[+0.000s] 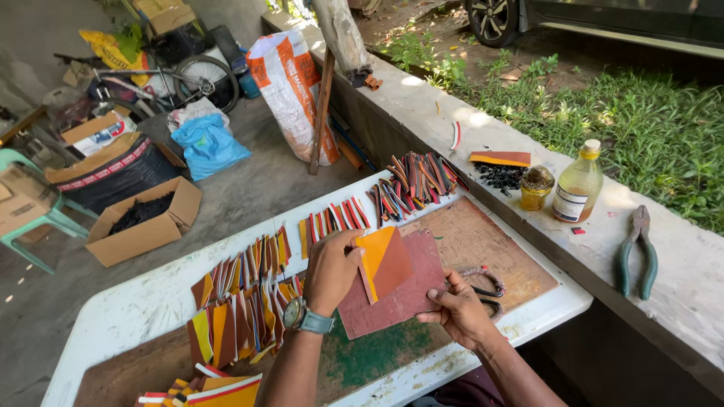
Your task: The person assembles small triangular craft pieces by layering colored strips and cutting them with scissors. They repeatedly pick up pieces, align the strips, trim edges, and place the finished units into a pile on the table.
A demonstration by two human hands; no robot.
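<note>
Hands at the table — left hand (332, 270) pinches an orange-brown piece (383, 262) flat against the maroon sheet (400, 290), right hand (461, 307) clamped on its edge to steady it.

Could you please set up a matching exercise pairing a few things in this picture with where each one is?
Things:
1. pliers
2. glass bottle
3. orange piece
4. cardboard box

Places:
A. on the floor, left of the table
B. in the left hand, over the red sheet
C. on the concrete ledge, far right
D. on the ledge, beside a small jar

Pairs: 1-C, 2-D, 3-B, 4-A
</note>
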